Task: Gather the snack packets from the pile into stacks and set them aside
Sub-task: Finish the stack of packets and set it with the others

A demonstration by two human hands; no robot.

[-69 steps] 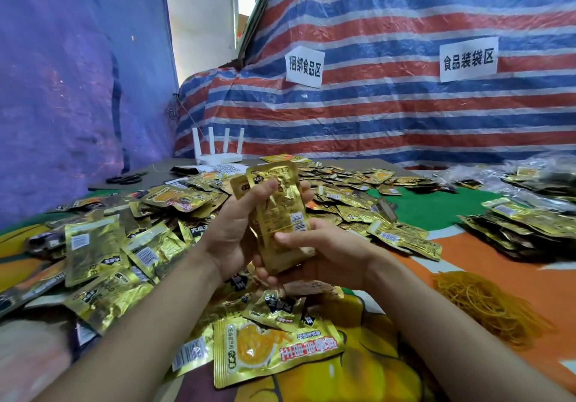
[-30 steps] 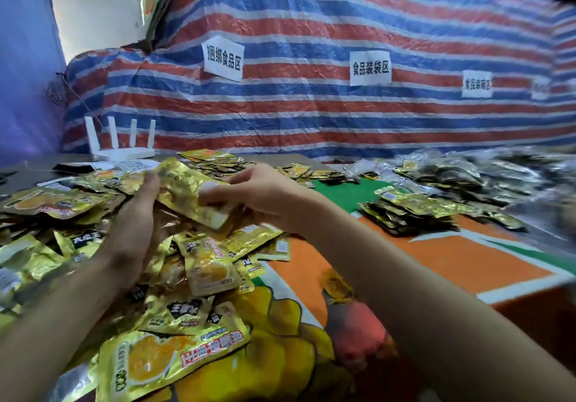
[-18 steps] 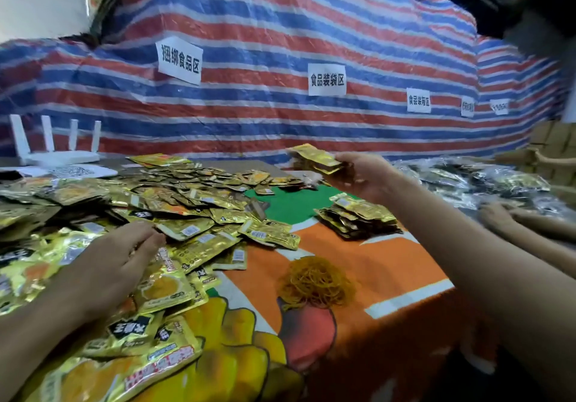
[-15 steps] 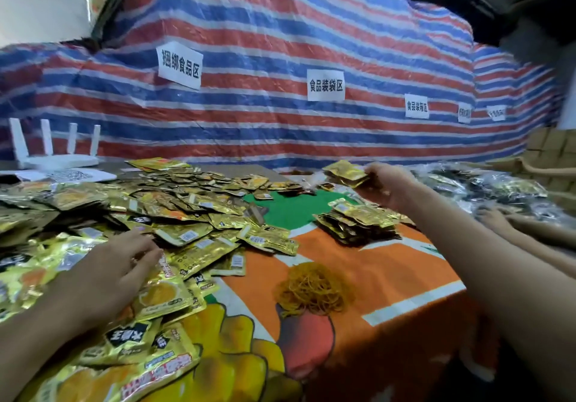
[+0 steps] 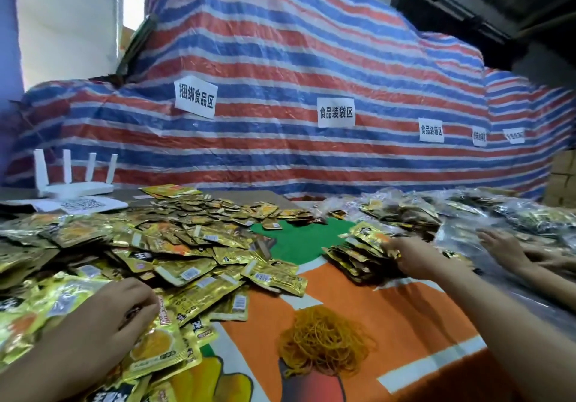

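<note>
The head camera looks down over a bench (image 5: 405,308) covered with a printed cloth in orange, green and yellow. A broad pile of gold snack packets (image 5: 187,245) spreads over its left half, from the near edge back toward the far side. The left hand (image 5: 118,308) rests on the near part of this pile with its fingers bent and their tips down among the packets. Its grip is half closed, but I cannot tell whether it has hold of a packet. To the right, apart from the pile and beyond a green patch of cloth, a stack of packets (image 5: 355,255) lies on the orange cloth. The right hand (image 5: 414,255) reaches out to it and touches its right side. The fingers are blurred and partly hidden against the foil, so I cannot tell whether the grip is closed on any packets. A heap of orange rubber bands (image 5: 324,342) lies on the cloth in front, between the two arms. Further right, clear bags filled with packets (image 5: 498,214) cover the bench, and another person's hands (image 5: 511,252) lie on them. At the back left a white router (image 5: 74,183) with four antennas stands beside a printed sheet of paper (image 5: 90,205). Behind the bench hangs a red, white and blue striped tarp (image 5: 280,58) with white paper signs (image 5: 336,112) stuck to it.
</note>
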